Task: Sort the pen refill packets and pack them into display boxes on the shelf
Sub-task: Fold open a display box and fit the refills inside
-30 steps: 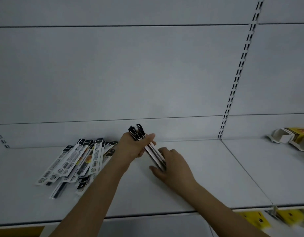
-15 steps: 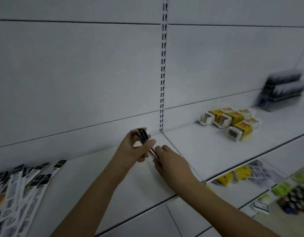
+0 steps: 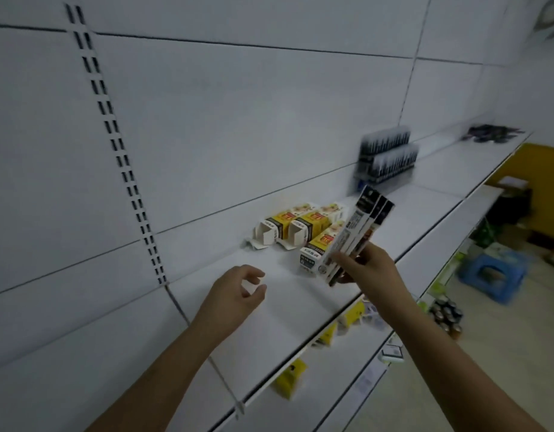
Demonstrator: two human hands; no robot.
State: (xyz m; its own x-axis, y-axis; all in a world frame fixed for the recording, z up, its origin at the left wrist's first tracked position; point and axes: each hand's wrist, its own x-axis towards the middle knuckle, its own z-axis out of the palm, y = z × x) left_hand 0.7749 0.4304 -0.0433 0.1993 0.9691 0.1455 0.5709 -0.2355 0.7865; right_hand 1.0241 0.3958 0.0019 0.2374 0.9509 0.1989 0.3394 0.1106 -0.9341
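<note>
Right hand [image 3: 367, 269] pinching a fanned bundle of pen refill packets [image 3: 353, 236] by the lower ends, black header cards tilted up and away toward the back wall; grip low on the bundle, probably to leave the long upper part free for sliding into a box. Left hand [image 3: 238, 291] hovering above the shelf [image 3: 207, 310], holding nothing, fingers loosely curled with thumb and forefinger apart, seemingly readied to steady a box. Bundle held in the air just in front of three yellow display boxes [image 3: 303, 229] lying on their sides on the shelf, flaps open on the two toward the left, presumably so that packets can go in end first. Nearest box partly covered by the bundle and the right fingers, closed white end panel facing the camera. Farther along the shelf, against the wall, a tiered rack of dark items [image 3: 386, 157], too blurred to identify; beyond it a dark heap [image 3: 491, 134], equally unclear. Lower shelves showing yellow packages [image 3: 289, 377] and other stock, smeared by motion. Blue stool [image 3: 494, 274] on the floor at right. Exact count of packets in the bundle not readable: three header cards distinguishable, more possibly behind. Printing on packets and boxes illegible. Inside of the open boxes hard to make out, though the left one appears empty.
</note>
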